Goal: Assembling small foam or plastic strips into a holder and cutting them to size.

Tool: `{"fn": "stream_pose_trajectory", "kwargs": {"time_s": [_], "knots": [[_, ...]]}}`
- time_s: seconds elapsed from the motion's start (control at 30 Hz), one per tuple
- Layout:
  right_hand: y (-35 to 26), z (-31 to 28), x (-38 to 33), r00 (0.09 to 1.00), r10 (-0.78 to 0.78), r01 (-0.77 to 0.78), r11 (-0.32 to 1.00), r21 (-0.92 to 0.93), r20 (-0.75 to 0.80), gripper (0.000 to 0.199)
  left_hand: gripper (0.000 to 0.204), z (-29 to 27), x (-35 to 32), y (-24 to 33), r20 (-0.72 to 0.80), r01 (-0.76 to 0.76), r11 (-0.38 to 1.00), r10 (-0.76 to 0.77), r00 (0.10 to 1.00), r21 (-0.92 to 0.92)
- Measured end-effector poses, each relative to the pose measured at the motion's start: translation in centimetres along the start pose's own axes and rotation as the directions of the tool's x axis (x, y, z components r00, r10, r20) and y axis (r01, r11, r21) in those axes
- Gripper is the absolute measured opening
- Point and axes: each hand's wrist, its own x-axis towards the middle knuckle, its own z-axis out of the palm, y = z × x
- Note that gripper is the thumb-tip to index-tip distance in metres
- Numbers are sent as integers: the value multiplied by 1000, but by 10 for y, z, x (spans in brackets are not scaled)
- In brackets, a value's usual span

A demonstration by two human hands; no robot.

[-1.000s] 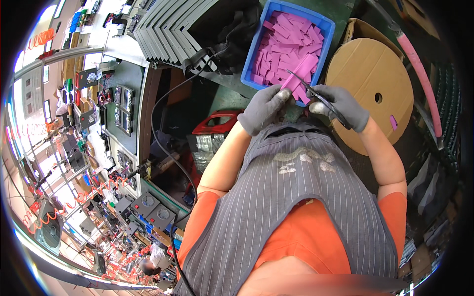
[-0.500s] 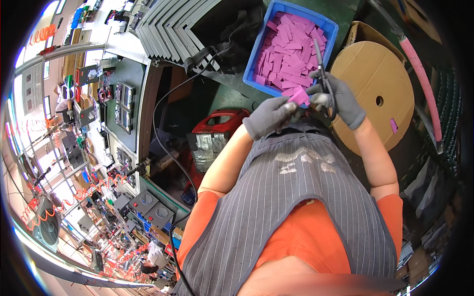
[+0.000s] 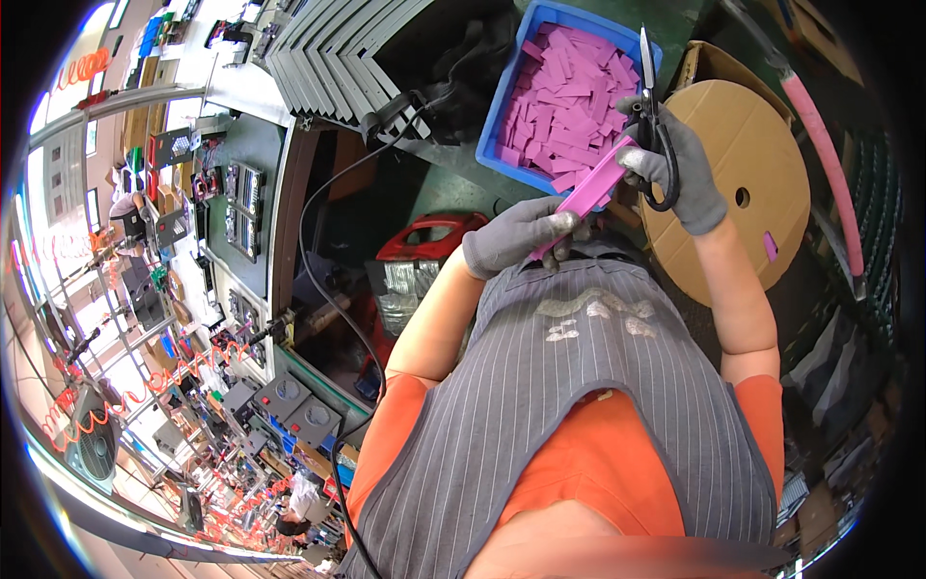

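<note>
My left hand (image 3: 519, 234), in a grey glove, pinches the near end of a long pink strip (image 3: 596, 187). The gloved right hand (image 3: 690, 176) grips the strip's far end between thumb and finger. Scissors (image 3: 649, 79) with black handles hang in that same right hand, their blades pointing away from me. Strip and hands are held above the near edge of a blue bin (image 3: 503, 89). Many small flat pink pieces (image 3: 564, 96) fill the bin in a loose heap.
On the right lies a round cardboard disc (image 3: 709, 183) with a centre hole and a pink scrap (image 3: 770, 246) on it. A red plastic case (image 3: 429, 234) stands at left, near a hanging black cable (image 3: 307, 227). Grey metal profiles (image 3: 333, 68) are stacked at far left.
Both hands have drawn apart, and the pink strip now stretches lengthwise between them. The right hand moved slightly right with the scissors, whose blades have swung more upright.
</note>
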Motion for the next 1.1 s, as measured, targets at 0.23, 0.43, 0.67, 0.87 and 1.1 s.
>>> {"fn": "stream_pose_trajectory", "kwargs": {"time_s": [0.23, 0.43, 0.67, 0.87, 1.1], "knots": [[7, -29, -21, 993, -55, 67, 991, -114, 105, 80, 28, -4, 5, -5, -231, -60, 998, 52, 972, -27], [9, -39, -49, 839, 409, -247, 874, -419, 359, 88, 28, -3, 8, -3, -252, -109, 994, 110, 961, 21], [14, -16, -38, 908, 238, -135, 945, -299, 345, 101, 30, 7, 12, -3, -240, -64, 998, 59, 969, -10], [19, -19, -31, 900, 246, -148, 949, -278, 359, 96, 30, 5, 12, -4, -233, -68, 998, 69, 970, 12], [15, -19, -32, 905, 278, -176, 934, -312, 323, 94, 29, 1, 11, -7, -240, -26, 999, 36, 970, 42]]}}
